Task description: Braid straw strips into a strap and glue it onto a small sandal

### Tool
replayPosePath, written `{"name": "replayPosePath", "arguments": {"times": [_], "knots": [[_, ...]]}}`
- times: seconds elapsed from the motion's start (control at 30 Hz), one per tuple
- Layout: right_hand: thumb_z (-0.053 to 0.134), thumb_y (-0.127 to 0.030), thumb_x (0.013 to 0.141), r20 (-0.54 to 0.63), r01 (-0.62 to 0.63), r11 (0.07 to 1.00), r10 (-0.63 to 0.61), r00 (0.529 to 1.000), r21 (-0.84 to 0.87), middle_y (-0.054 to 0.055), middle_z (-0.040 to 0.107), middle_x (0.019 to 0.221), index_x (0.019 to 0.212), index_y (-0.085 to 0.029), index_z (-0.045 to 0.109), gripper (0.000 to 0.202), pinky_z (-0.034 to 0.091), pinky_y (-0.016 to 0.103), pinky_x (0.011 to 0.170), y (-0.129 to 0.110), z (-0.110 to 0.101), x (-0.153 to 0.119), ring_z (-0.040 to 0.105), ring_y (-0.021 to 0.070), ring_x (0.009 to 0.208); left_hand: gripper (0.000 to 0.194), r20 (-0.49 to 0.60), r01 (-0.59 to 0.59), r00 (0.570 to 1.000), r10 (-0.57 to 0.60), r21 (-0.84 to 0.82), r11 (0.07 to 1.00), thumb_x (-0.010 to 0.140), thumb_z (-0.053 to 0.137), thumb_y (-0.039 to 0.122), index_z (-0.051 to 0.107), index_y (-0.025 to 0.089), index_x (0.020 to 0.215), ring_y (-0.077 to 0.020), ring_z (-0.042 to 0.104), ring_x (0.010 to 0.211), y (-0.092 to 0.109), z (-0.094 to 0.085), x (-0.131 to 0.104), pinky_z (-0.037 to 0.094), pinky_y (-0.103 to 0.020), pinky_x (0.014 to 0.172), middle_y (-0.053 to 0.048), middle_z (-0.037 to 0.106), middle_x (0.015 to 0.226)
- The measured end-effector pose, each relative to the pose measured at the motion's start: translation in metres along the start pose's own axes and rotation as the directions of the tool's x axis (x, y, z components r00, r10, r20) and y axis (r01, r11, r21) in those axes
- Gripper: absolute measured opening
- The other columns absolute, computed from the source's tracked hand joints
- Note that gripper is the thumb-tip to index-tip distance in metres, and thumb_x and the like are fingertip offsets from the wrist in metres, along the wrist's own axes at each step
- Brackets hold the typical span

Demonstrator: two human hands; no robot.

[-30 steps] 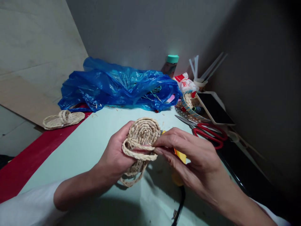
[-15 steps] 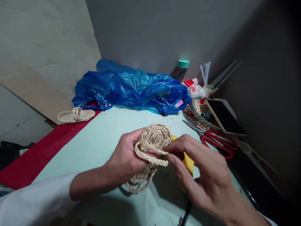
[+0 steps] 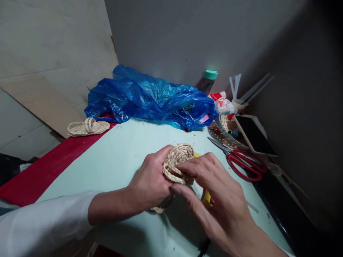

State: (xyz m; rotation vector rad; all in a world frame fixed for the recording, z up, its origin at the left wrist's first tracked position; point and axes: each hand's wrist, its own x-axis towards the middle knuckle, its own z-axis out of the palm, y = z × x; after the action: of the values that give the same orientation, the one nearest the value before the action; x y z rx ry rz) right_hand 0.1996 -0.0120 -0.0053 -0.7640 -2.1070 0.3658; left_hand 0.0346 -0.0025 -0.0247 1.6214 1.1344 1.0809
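A small woven straw sandal (image 3: 180, 154) with a coiled sole is held above the pale green table sheet. My left hand (image 3: 152, 178) is closed round it from the left, covering its middle. My right hand (image 3: 217, 192) presses its fingertips on the braided straps at the sandal's right side, thumb below and fingers above. A loop of braid hangs under my left hand. Behind my right hand, a yellow object (image 3: 206, 199) shows in part.
A finished-looking straw sandal (image 3: 88, 127) lies on the red strip at left. Blue plastic bag (image 3: 152, 100) at the back. Red-handled scissors (image 3: 245, 166), a tablet (image 3: 255, 135), a basket (image 3: 227, 130) and a green-lidded bottle (image 3: 210, 75) stand or lie at right.
The held sandal has turned and moved slightly right, its lower part now mostly hidden. My right fingers have shifted left onto the straps. The whole view has shifted a little.
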Motion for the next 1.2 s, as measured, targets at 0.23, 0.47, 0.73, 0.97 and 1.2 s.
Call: {"name": "replayPosePath", "arguments": {"times": [0.23,0.47,0.73,0.97,1.2], "knots": [[0.063,-0.016,0.089,0.073,-0.249,0.950,0.239,0.968,0.186,0.002,0.065,0.081,0.090,-0.019,0.064,0.004,0.047,0.027,0.066,-0.002,-0.004,0.000,0.060,0.0151,0.074,0.020,0.004,-0.013,1.000,0.013,0.067,0.998,0.073,0.066,0.015,0.057,0.020,0.090,-0.0142,0.056,0.071,-0.001,0.004,0.001,0.046,-0.026,0.066,0.003,0.066,0.082],[0.061,-0.011,0.088,0.042,-0.211,0.965,0.207,0.977,0.158,0.003,0.064,0.083,0.094,-0.017,0.062,0.009,0.046,0.029,0.070,0.000,0.000,-0.001,0.058,0.0159,0.077,0.015,-0.008,0.010,1.000,-0.009,0.170,0.985,0.072,0.061,0.018,0.055,0.019,0.086,-0.0154,0.052,0.066,-0.005,0.005,0.002,0.043,-0.029,0.061,0.001,0.063,0.075],[0.056,-0.007,0.089,0.007,-0.036,0.998,0.036,0.999,0.060,0.006,0.067,0.098,0.114,-0.015,0.061,0.027,0.048,0.031,0.078,-0.001,-0.011,0.002,0.058,0.0164,0.088,0.019,0.021,0.003,1.000,-0.001,-0.104,0.995,0.074,0.067,0.016,0.062,0.018,0.092,-0.0161,0.059,0.076,0.000,0.001,0.005,0.048,-0.026,0.069,0.000,0.067,0.082],[0.057,-0.027,0.093,0.012,-0.400,0.895,0.406,0.914,0.200,0.002,0.067,0.091,0.100,-0.022,0.061,0.010,0.050,0.023,0.063,0.013,-0.016,0.006,0.064,0.0142,0.079,0.032,-0.017,0.170,0.975,-0.220,-0.581,0.796,0.074,0.075,0.016,0.066,0.019,0.105,-0.0137,0.063,0.082,0.004,-0.002,0.012,0.050,-0.022,0.074,-0.002,0.071,0.095],[0.060,-0.025,0.090,0.075,-0.437,0.859,0.434,0.898,0.266,-0.002,0.064,0.089,0.128,-0.027,0.041,0.042,0.051,0.022,0.067,0.008,0.008,-0.006,0.062,0.0114,0.075,0.044,-0.087,0.119,0.971,-0.223,-0.632,0.766,0.079,0.071,0.016,0.055,0.028,0.118,-0.0149,0.064,0.080,0.001,0.001,0.009,0.051,-0.026,0.074,-0.001,0.067,0.097]]}}
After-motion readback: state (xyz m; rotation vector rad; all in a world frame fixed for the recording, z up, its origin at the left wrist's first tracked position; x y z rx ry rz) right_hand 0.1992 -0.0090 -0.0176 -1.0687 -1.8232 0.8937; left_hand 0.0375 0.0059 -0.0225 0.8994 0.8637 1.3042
